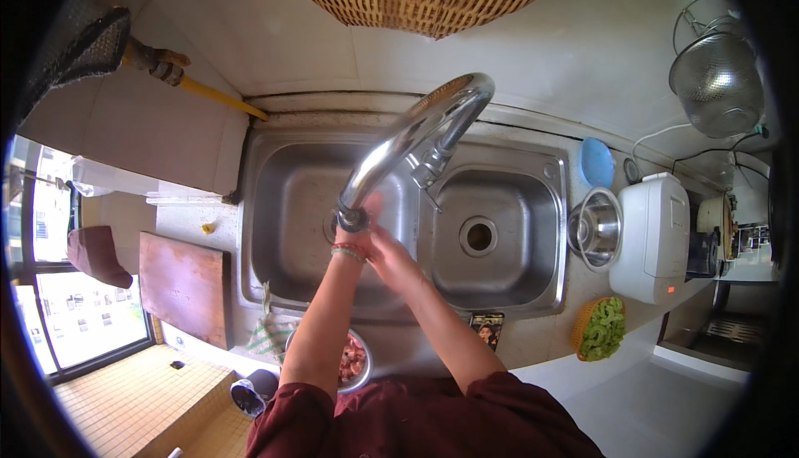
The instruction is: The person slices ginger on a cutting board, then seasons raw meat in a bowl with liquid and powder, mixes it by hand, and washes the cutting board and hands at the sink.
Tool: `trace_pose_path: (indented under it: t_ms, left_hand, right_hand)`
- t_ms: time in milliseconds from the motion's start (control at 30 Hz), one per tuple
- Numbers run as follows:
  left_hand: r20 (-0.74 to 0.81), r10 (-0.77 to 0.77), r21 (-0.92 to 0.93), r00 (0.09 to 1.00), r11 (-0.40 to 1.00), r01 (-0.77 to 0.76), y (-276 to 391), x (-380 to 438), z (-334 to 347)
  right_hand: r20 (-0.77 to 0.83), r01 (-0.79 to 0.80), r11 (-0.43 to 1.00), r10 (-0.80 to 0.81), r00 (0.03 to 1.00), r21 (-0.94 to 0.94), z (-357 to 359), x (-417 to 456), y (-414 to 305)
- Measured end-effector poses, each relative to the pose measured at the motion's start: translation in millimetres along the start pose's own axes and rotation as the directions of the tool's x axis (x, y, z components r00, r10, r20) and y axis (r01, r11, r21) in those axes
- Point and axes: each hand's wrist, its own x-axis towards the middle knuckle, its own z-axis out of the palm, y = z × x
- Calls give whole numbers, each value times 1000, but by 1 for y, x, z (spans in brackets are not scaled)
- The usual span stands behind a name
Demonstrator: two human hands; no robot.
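Both hands are close together over the larger left basin [293, 208] of a steel double sink, beneath a tall curved chrome faucet [431, 108]. My left hand [363, 236], with red and green cord bracelets at the wrist, is partly hidden by the faucet's spout; its fingers are blurred. Against its side lies my right hand [392, 258], thumb apart from the fingers, holding no object that I can see. Whether water is running is unclear. Under my left forearm, a metal bowl of raw meat pieces [353, 361] stands at the counter's front edge.
Left of the sink are a wooden cutting board [184, 289] and a striped cloth [267, 336]. To the right stand a steel bowl [596, 230], a blue plastic bowl [596, 163], a white rice cooker [652, 239], and a basket of sliced green vegetable [600, 330]. A phone [487, 328] lies at the front edge.
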Motion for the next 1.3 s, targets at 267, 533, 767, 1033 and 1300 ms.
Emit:
trace_pose_path:
  t_ms: [267, 533, 767, 1033, 1300]
  left_hand:
    - [-67, 310, 78, 948, 949, -305, -13, -17, -4]
    - [-242, 46, 111, 969, 994, -20, 26, -63, 33]
    - [-169, -429, -499, 887, 813, 299, 53, -22, 18]
    - [124, -156, -769, 980, 610, 194, 24, -23, 28]
    - [-70, -392, -926, 917, 368, 87, 7, 7, 20]
  right_hand:
    - [-59, 161, 986, -159, 985, 32, -1, 86, 7]
    - [-54, -24, 666, -24, 998, -746, 2, 86, -23]
    - [-71, 65, 442, -285, 956, -895, -21, 69, 29]
    - [-80, 306, 947, -299, 951, 94, 32, 42, -17]
    - [-261, 63, 992, -90, 961, -112, 54, 26, -25]
